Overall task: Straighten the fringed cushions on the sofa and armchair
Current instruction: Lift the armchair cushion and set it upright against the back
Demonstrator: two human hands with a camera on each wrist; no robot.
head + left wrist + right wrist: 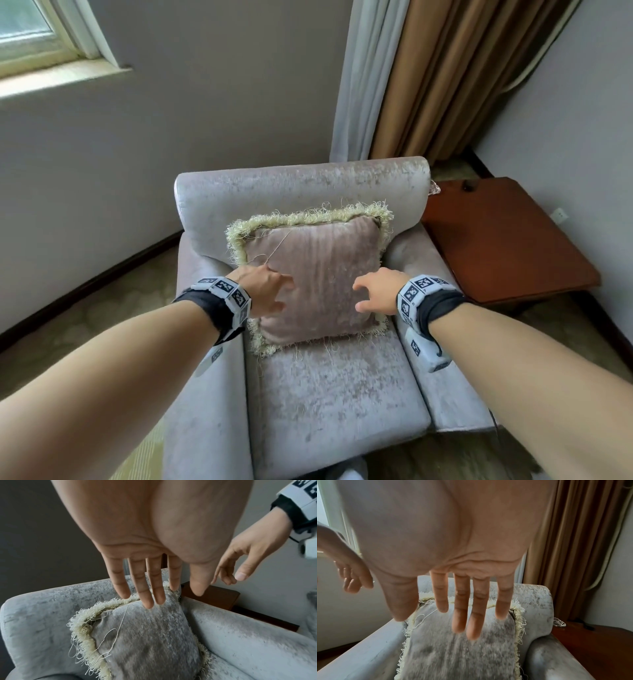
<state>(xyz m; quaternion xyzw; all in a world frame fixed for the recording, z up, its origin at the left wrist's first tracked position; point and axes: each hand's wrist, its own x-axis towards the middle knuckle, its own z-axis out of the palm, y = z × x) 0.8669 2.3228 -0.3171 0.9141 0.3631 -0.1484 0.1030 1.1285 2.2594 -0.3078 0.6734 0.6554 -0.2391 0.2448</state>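
One fringed cushion stood on the armchair seat, leaning against the backrest and turned slightly off square, its lower left corner nearer the front. Both hands were extended over its face. Left hand: grip loose, fingers straight and spread, holding nothing. Right hand: same, fingers straight, nothing held. Whether any fingertip touched the fabric could not be told from these views. The cover looked like soft velvet with a looped cream fringe all round; a long loose thread trailed across the upper left corner. Judgement: light, pliant, will sag if lifted by one corner. Best taken by the two side edges, inside the fringe, as the loops could snag or pull out. A wooden side table stood just beside the armchair.
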